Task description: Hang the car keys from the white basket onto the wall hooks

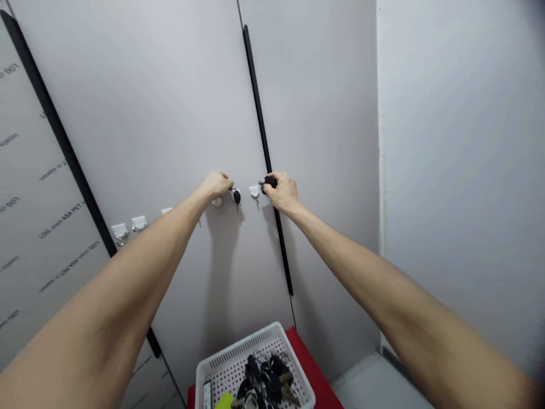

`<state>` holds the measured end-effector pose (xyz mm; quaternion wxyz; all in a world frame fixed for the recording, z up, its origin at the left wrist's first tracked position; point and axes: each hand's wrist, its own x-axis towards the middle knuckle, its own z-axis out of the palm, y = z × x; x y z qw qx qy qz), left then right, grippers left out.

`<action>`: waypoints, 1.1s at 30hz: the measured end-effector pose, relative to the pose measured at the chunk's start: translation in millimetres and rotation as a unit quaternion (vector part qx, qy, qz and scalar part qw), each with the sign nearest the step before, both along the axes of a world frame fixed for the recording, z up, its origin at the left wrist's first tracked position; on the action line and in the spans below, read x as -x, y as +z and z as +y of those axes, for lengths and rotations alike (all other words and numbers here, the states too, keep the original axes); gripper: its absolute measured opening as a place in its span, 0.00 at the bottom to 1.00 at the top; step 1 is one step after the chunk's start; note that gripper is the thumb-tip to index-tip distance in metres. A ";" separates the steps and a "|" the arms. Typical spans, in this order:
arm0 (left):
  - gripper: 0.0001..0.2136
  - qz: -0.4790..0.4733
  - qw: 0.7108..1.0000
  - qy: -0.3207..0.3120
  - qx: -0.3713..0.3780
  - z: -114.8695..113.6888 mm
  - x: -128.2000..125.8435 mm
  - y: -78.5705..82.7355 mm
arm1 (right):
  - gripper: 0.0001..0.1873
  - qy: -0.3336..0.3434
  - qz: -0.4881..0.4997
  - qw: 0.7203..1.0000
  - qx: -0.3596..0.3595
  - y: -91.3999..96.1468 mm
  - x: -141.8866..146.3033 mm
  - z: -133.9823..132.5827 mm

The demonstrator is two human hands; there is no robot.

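High on a light grey cabinet door, my left hand (217, 186) is closed in a pinch at the top of a black-headed key (236, 196). The key hangs blade down, and the fingers hide its ring and whatever hook is behind it. My right hand (283, 192) grips a black key fob (269, 182) with a metal ring, in front of the long black door handle (258, 108). Between the hands, a white adhesive hook (254, 193) carries a small metal key. Another white hook (217, 202) shows just below my left hand.
More white hooks (139, 223) run leftward along the door, partly behind my left forearm. Below, a white perforated basket (279, 329) holds many black keys and fobs (268, 378) plus a yellow-green item (224, 400). It rests on a red surface (313, 369). A pale wall (460, 142) stands at right.
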<state>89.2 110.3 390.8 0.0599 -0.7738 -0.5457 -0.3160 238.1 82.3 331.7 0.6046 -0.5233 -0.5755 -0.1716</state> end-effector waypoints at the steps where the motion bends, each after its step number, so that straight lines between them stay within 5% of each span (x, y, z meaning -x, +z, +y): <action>1: 0.08 -0.026 0.999 -0.019 0.006 0.4 0.1 -0.7 | 0.11 0.022 0.001 1.000 0.005 -1.1 4.0 -2.5; 4: 0.08 -0.084 0.993 -0.080 0.029 -1.0 -1.0 -3.8 | 0.11 0.144 0.025 0.987 0.074 -4.8 16.9 -7.7; 9: 0.06 -0.121 0.986 -0.095 0.069 -10.1 0.3 -7.5 | 0.12 0.331 0.152 0.894 0.260 -10.0 35.3 -6.4; 15: 0.05 -0.183 0.967 -0.114 0.135 -21.3 1.2 -15.4 | 0.08 0.359 0.215 0.852 0.315 -20.1 51.0 -2.0; 20: 0.07 -0.198 0.960 -0.085 0.178 -16.5 3.9 -26.3 | 0.05 0.341 0.184 0.865 0.319 -24.7 49.2 -1.4; 26: 0.06 -0.251 0.942 -0.104 0.196 -16.3 9.1 -37.3 | 0.14 0.336 0.159 0.879 0.297 -23.0 44.8 -1.3; 29: 0.06 -0.303 0.925 -0.100 0.207 -20.4 5.5 -38.5 | 0.07 0.378 0.156 0.843 0.350 -23.1 46.1 -4.5; 33: 0.08 -0.333 0.917 -0.079 0.206 -22.3 -4.8 -32.9 | 0.06 0.493 0.224 0.757 0.366 -22.1 42.6 -9.6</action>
